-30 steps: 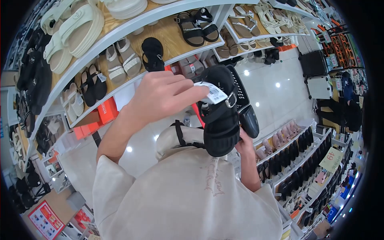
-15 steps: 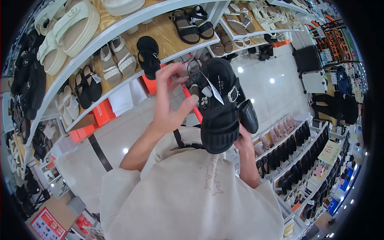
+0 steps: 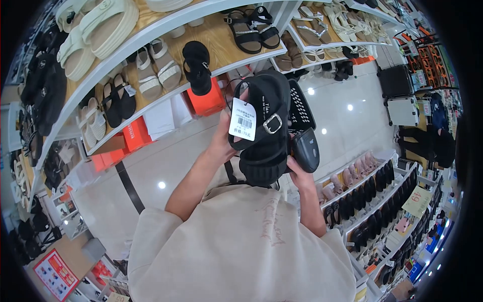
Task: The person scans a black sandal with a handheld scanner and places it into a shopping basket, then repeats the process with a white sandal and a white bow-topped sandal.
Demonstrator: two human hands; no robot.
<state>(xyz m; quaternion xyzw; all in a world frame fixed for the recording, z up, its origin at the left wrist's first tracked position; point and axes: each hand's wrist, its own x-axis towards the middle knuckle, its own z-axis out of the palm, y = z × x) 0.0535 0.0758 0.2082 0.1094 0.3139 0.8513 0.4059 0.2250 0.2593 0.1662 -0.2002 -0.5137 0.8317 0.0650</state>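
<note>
A black sandal (image 3: 274,100) with a silver buckle and thick ridged sole is held up in front of my chest, its insole facing me. My left hand (image 3: 221,138) is closed on its strap at the left side, some fingers hidden behind it. A white price tag (image 3: 242,120) with a barcode hangs over that strap. My right hand (image 3: 301,176) grips the sandal's lower right edge, mostly from underneath. Against the same hand lies a smooth, rounded black piece (image 3: 305,151). Behind the sandal shows a black part with white dots (image 3: 302,108).
A curved white-edged shelf (image 3: 216,38) of sandals runs across the front and left. Orange shoe boxes (image 3: 135,135) sit under it. Racks of black and pink shoes (image 3: 370,194) stand at right. Suitcases (image 3: 402,110) and a person in dark clothes (image 3: 427,146) are farther right.
My left hand, raised with fingers spread before, has come down and closed on the sandal's strap. The price tag has turned to face me, and more of the dotted part shows.
</note>
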